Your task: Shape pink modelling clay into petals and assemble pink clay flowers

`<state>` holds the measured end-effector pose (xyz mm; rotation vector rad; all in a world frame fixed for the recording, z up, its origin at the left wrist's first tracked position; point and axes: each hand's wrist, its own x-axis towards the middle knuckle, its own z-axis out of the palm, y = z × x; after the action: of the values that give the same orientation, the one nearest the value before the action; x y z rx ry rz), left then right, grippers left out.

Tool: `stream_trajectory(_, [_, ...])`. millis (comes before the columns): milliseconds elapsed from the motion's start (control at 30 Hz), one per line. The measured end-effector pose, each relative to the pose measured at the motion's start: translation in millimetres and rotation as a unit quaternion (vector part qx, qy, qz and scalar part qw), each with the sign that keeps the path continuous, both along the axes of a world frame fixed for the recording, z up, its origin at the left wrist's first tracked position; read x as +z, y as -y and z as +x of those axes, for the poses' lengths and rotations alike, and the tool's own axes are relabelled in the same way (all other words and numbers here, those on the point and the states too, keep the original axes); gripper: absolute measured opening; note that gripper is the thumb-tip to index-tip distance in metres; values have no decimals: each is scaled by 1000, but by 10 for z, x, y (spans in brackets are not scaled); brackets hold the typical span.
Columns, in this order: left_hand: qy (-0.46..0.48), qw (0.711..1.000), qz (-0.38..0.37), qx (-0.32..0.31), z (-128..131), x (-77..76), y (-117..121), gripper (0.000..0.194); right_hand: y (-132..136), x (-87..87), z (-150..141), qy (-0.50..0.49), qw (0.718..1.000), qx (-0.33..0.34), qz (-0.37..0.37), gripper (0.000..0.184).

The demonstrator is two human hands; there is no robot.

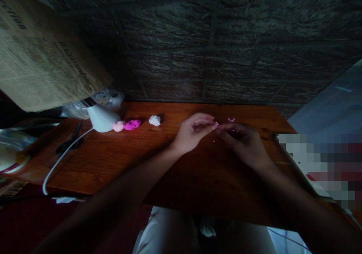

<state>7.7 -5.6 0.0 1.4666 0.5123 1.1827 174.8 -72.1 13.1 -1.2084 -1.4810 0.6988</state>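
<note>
My left hand is closed in a pinch over the wooden table, with a tiny pink piece of modelling clay at the tips of its thumb and index finger. The fingertips of my right hand meet at the same piece, also pinched together. Just beyond the right hand lies a small pink clay shape with thin arms. A pink crumb rests below the fingertips. To the left sit a white lump of clay, a bright magenta lump and a pale pink lump.
A lamp with a white base and a newsprint-patterned shade stands at the left, its white cord running over the table's front edge. Black scissors lie beside it. Behind is a dark brick-patterned wall.
</note>
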Motion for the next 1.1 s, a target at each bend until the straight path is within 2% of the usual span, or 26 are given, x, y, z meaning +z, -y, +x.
stream_trajectory(200, [21,1000,14,-7,0,-28,-4,24,-9,-31,10,-1,1000,-21,5,25])
stream_trajectory(367, [1,1000,10,15,-2,-32,-1,26,-11,-43,9,-3,999,-45,15,21])
stream_trajectory(567, [-4,999,14,28,-12,-27,12,24,4,-24,2,-3,999,-31,32,13])
stream_trajectory(867, [-1,999,45,31,-14,-50,-14,20,-1,-50,-2,-1,998,-17,55,14])
stream_trajectory(1100, [-10,999,35,30,-12,-40,-14,24,10,-16,-21,-23,1000,1,20,16])
